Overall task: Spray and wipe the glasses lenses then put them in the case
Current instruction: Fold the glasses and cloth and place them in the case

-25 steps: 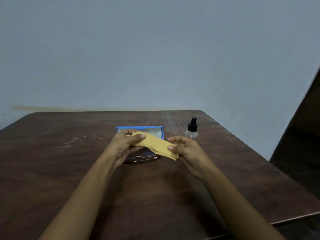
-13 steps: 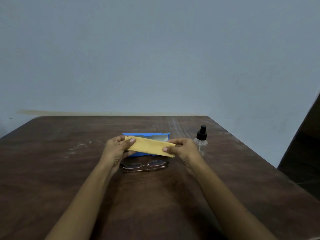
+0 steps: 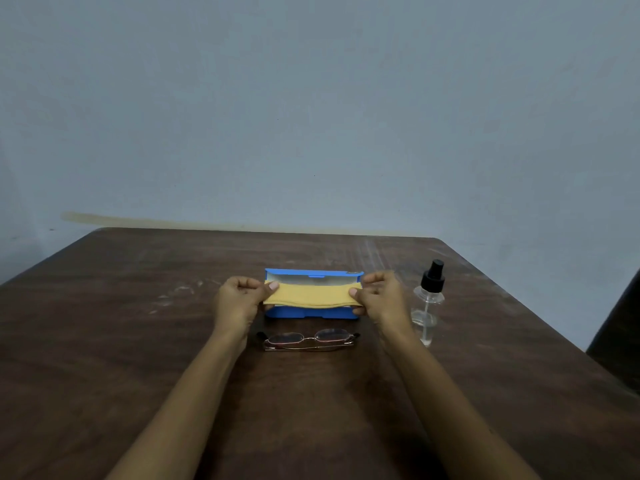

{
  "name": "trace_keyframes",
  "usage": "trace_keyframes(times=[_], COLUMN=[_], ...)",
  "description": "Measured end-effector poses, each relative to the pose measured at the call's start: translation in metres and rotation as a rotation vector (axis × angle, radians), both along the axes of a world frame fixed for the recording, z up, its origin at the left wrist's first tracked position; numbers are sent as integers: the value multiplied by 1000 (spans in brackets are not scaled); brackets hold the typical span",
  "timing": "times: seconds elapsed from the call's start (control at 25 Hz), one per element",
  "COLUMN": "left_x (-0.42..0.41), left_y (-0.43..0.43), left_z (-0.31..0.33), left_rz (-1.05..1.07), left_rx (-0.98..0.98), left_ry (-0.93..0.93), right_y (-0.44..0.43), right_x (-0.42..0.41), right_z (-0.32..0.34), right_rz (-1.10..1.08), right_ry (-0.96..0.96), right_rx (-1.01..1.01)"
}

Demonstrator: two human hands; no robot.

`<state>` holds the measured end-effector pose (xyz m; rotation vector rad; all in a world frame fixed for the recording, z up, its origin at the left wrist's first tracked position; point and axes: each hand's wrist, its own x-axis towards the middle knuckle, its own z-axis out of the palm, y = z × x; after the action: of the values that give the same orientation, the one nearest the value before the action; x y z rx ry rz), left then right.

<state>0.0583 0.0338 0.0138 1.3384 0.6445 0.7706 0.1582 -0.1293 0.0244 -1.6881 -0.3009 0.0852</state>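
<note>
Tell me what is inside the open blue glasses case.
Only pale lining shows at the back of the open blue rectangular case. The folded yellow cloth, pinched by left hand and right hand, covers the rest. The metal-framed glasses lie outside, on the brown wooden table.

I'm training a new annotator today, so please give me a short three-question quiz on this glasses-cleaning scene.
1. True or false: the glasses lie on the table, outside the open blue case.
2. What do the left hand and right hand hold stretched between them? A) a sponge B) the yellow cloth C) a paper towel
3. Fill in: the spray bottle stands upright to the ____ of the case.

Key: 1 true; 2 B; 3 right.
</note>
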Motion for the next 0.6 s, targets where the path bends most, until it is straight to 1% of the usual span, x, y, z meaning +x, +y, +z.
trace_keyframes(times=[0.08,0.24,0.4,0.48,0.6], left_x=[2,6,10,8,4], left_y=[0,-4,-2,-5,-11], left_z=[0,-4,-6,-6,-5], left_rz=[25,-45,17,36,-21], left_rx=[26,71,134,256,614], left_ry=[5,-5,80,121,236], right_y=[1,-1,0,1,2], right_x=[1,4,5,3,2], right_z=[-3,-7,-8,-8,-10], right_rz=[-13,-25,-26,-18,-19], right_ry=[-19,-7,-61,-78,-85], right_rx=[-12,5,-46,-51,-60])
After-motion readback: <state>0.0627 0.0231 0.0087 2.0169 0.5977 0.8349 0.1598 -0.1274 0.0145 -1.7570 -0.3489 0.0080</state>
